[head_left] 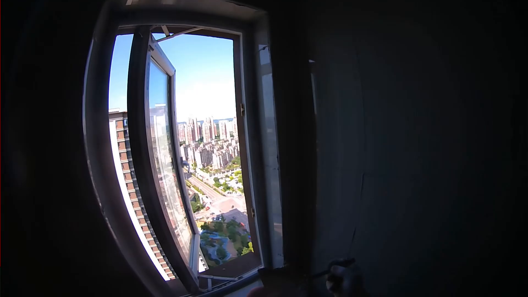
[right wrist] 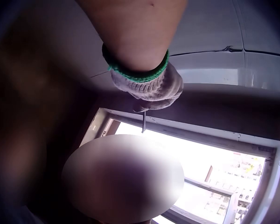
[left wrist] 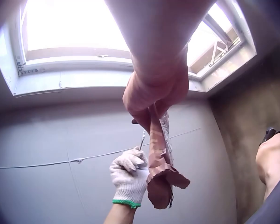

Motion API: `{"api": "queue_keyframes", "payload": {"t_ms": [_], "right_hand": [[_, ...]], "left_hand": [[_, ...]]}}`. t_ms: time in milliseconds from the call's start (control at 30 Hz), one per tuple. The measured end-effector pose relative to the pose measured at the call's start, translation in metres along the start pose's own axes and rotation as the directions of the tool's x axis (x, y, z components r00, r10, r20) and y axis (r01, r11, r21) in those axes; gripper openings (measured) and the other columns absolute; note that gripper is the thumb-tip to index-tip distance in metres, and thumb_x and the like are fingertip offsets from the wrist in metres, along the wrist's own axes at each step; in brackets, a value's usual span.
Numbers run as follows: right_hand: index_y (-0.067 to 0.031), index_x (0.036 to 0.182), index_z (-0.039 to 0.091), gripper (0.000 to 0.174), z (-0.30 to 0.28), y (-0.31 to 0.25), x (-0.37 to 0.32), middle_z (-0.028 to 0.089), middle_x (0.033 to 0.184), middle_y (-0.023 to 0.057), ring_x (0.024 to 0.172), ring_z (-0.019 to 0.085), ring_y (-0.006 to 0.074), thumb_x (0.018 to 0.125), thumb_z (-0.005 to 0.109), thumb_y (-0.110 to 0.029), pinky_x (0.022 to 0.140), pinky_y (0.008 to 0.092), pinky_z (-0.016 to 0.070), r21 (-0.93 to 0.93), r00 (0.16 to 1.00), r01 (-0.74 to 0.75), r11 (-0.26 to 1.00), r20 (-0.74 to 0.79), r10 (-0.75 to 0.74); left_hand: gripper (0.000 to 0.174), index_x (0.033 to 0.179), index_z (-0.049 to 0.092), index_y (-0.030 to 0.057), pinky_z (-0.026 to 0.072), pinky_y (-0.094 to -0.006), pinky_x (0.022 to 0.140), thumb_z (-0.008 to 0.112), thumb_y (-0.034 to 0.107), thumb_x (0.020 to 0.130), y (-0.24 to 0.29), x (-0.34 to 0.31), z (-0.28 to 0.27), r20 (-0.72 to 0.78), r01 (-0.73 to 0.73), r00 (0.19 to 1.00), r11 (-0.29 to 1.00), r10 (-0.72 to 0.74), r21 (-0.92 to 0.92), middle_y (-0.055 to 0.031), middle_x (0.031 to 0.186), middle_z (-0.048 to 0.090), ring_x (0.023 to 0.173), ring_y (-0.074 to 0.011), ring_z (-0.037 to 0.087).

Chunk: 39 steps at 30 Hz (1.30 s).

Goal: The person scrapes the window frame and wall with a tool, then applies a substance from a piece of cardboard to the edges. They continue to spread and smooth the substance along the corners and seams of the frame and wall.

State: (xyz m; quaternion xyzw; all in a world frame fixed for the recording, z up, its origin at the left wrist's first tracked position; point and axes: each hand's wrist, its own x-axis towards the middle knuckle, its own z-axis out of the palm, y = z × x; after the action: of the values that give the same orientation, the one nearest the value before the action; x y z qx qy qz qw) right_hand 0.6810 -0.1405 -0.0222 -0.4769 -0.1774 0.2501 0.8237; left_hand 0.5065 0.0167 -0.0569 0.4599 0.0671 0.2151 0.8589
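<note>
In the left wrist view, my bare left hand grips the upper end of a long brown wrapper, whose lower edge is ragged and folded. Beside it is my right hand, in a white knitted glove with a green cuff, its fingers curled round a thin dark rod-like tool. From the right wrist view, the gloved hand has the tool's narrow end sticking out past the fingers. Only dim shapes show in the head view, where the right hand is low down, near the window's corner.
A window frame surrounds a tilted open sash, with tall buildings and a road far below outside. A dark wall stands to the right. A cracked line crosses the pale wall; a bare knee shows at the right.
</note>
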Motion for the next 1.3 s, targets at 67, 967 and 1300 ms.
{"api": "queue_keyframes", "payload": {"t_ms": [67, 967, 1300], "right_hand": [[-0.0115, 0.092, 0.064, 0.008, -0.014, 0.007, 0.003, 0.062, 0.066, 0.0022, 0.045, 0.055, 0.0119, 0.099, 0.064, -0.014, 0.039, 0.0263, 0.0434, 0.038, 0.999, 0.005, 0.999, -0.034, -0.004], [-0.0032, 0.125, 0.066, 0.023, -0.072, 0.032, -0.068, 0.072, 0.107, 0.0144, 0.079, 0.071, 0.0270, 0.106, 0.059, -0.012, 0.057, 0.0368, 0.0589, 0.561, 0.948, 0.125, 0.819, 0.176, -0.265], [0.0064, 0.109, 0.067, 0.017, -0.070, 0.001, -0.069, 0.067, 0.092, 0.0197, 0.068, 0.068, 0.0241, 0.099, 0.068, -0.007, 0.057, 0.0329, 0.0592, 0.091, 0.865, 0.352, 0.932, 0.348, -0.361]], "left_hand": [[0.023, 0.117, 0.065, 0.0021, 0.0421, -0.0250, 0.056, 0.066, 0.020, 0.104, -0.002, 0.002, -0.008, -0.008, 0.029, 1.000, 0.999, -0.028, 0.020, 0.0026, 0.083, 0.064, 0.064, -0.0072, 0.055], [0.033, 0.127, 0.057, -0.0032, 0.0651, -0.0460, 0.077, 0.047, 0.024, 0.110, -0.021, 0.039, 0.020, -0.251, -0.066, 0.967, 0.921, -0.035, -0.384, -0.0190, 0.102, 0.072, 0.087, -0.0346, 0.076], [0.025, 0.124, 0.058, -0.0067, 0.0611, -0.0423, 0.092, 0.050, 0.012, 0.110, -0.033, 0.045, 0.031, -0.254, -0.081, 0.967, 0.940, -0.006, -0.331, -0.0179, 0.114, 0.070, 0.100, -0.0272, 0.073]]}}
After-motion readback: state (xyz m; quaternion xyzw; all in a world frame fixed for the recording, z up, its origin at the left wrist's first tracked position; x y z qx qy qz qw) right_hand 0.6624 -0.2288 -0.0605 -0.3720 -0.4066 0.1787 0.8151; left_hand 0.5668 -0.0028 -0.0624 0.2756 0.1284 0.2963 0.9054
